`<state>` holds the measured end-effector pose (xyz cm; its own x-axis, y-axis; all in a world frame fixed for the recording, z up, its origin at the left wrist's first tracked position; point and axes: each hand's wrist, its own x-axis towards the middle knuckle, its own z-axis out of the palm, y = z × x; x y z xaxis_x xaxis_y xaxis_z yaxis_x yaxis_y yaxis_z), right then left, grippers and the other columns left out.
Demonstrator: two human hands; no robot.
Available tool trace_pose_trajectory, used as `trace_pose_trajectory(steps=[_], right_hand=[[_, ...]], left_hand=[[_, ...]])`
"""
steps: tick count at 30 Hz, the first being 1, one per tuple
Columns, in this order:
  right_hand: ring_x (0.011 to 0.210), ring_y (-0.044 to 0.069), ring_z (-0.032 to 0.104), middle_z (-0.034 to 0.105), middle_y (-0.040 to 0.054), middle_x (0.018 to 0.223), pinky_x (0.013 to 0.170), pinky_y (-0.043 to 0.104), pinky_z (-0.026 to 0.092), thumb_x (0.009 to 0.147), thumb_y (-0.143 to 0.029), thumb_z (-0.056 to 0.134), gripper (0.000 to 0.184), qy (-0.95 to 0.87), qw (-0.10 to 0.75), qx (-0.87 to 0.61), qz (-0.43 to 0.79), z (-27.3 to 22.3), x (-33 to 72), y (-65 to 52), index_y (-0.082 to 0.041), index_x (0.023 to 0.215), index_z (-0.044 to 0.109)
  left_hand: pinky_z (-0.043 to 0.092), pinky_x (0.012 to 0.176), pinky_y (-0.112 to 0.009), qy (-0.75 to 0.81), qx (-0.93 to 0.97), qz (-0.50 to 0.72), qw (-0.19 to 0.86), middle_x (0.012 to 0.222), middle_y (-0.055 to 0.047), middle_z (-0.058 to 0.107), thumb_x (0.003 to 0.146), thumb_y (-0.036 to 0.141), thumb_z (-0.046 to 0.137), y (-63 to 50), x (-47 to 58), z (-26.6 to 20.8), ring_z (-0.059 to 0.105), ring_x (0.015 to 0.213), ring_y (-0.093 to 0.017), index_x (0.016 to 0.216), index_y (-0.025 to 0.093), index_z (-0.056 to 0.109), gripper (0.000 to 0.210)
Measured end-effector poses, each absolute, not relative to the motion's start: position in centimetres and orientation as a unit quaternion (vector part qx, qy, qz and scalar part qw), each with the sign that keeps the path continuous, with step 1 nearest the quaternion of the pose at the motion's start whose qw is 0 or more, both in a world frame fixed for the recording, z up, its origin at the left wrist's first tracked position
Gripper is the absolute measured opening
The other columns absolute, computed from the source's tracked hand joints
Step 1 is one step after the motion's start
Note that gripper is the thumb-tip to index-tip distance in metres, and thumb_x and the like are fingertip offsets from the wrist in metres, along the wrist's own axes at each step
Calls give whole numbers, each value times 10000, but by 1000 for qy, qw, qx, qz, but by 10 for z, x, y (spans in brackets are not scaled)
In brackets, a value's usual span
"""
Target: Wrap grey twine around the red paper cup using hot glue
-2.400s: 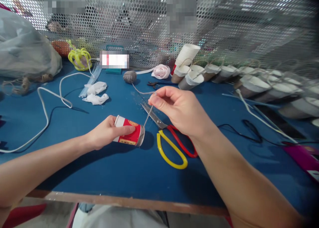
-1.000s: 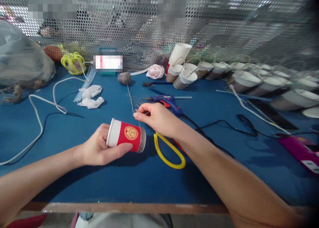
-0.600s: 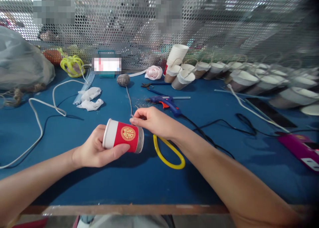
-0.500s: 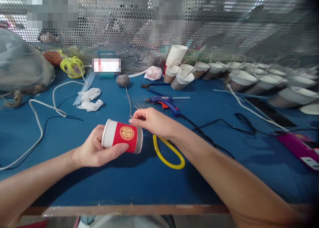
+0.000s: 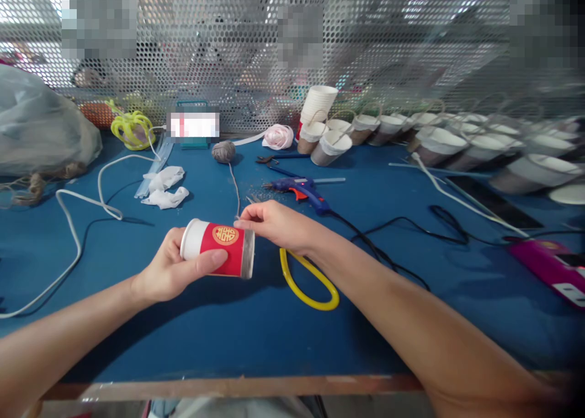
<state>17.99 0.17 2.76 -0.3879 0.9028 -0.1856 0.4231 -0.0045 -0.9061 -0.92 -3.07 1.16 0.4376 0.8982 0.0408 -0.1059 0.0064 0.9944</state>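
Observation:
My left hand is closed round a paper cup lying on its side in the air, its mouth to the left. The cup is white with a red band and a gold emblem, and grey yarn is wound round its base end. At that end my right hand pinches the grey yarn, which runs back to a small ball of yarn. Under my right wrist lie scissors with a yellow handle; their tips show just beyond my hand.
A blue glue gun lies behind my right hand, with pliers beyond it. Several yarn-wrapped cups line the back right. A pink ribbon roll, crumpled white scraps and a white cable also lie on the blue table.
The cup has shifted slightly left in my left hand and turned a little, so the emblem sits higher. My right hand stays at the base end with the yarn.

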Motion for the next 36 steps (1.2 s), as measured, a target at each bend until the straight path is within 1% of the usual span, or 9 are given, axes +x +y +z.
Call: trace_pose_trajectory(steps=[4, 9, 14, 17, 24, 29, 32, 34, 36], right_hand=[[559, 86, 466, 523, -15, 622, 580, 238, 389, 819, -381, 497, 281, -645, 247, -493, 528, 26, 177, 3, -169, 635, 495], [611, 80, 543, 578, 10, 678, 625, 224, 432, 906, -263, 310, 289, -651, 204, -471, 560, 29, 179, 3, -156, 723, 506], [411, 55, 401, 454, -58, 439, 446, 193, 331, 818, -265, 507, 248, -717, 10, -380, 584, 47, 183, -11, -135, 629, 601], [440, 58, 434, 467, -63, 456, 449, 182, 327, 777, -232, 546, 157, -769, -124, -317, 541, 57, 184, -19, -155, 668, 628], [594, 152, 530, 599, 39, 638, 523, 260, 337, 760, -296, 538, 151, -800, -14, -547, 246, 58, 206, -5, -165, 710, 595], [622, 128, 547, 644, 47, 861, 541, 244, 390, 706, -473, 600, 515, -769, 65, -537, 341, 61, 201, -5, -131, 1087, 538], [612, 131, 540, 643, 25, 784, 570, 254, 397, 654, -442, 665, 680, -759, 103, -523, 374, 55, 189, -7, -95, 1204, 463], [560, 128, 528, 600, -13, 623, 545, 254, 387, 684, -403, 651, 568, -754, 97, -523, 385, 53, 185, -8, -95, 1141, 515], [470, 102, 471, 511, -45, 482, 490, 240, 357, 766, -354, 575, 288, -754, 70, -503, 416, 55, 187, -10, -121, 933, 610]], left_hand=[[460, 436, -179, 330, 475, 450, 680, 513, -3, 625, 571, 319, 763, -25, -6, 19, 525, 430, -85, 577, 121, 657, 225], [527, 551, -200, 311, 372, 525, 700, 621, -22, 676, 612, 278, 696, -8, -3, 34, 623, 553, -131, 762, 120, 687, 218], [519, 548, -182, 328, 316, 574, 680, 645, -16, 677, 676, 191, 602, 8, -6, 29, 614, 539, -106, 766, 120, 664, 130], [513, 544, -185, 334, 320, 572, 678, 636, -13, 665, 678, 204, 610, 11, -7, 22, 604, 532, -101, 733, 114, 649, 113], [505, 559, -195, 330, 352, 552, 680, 649, -22, 667, 689, 225, 619, 8, -6, 20, 607, 564, -113, 798, 107, 669, 168], [497, 548, -194, 333, 358, 533, 691, 675, -30, 678, 693, 249, 623, 6, -6, 19, 612, 572, -119, 830, 107, 671, 203], [488, 541, -180, 327, 371, 525, 693, 654, -20, 675, 674, 258, 662, 3, -5, 17, 611, 561, -111, 792, 115, 667, 185], [486, 533, -178, 325, 383, 515, 695, 640, -19, 676, 642, 261, 701, 0, -4, 17, 612, 554, -112, 769, 115, 666, 197], [487, 529, -186, 329, 393, 504, 695, 628, -23, 678, 612, 272, 731, -1, -4, 16, 610, 542, -115, 755, 110, 672, 224]])
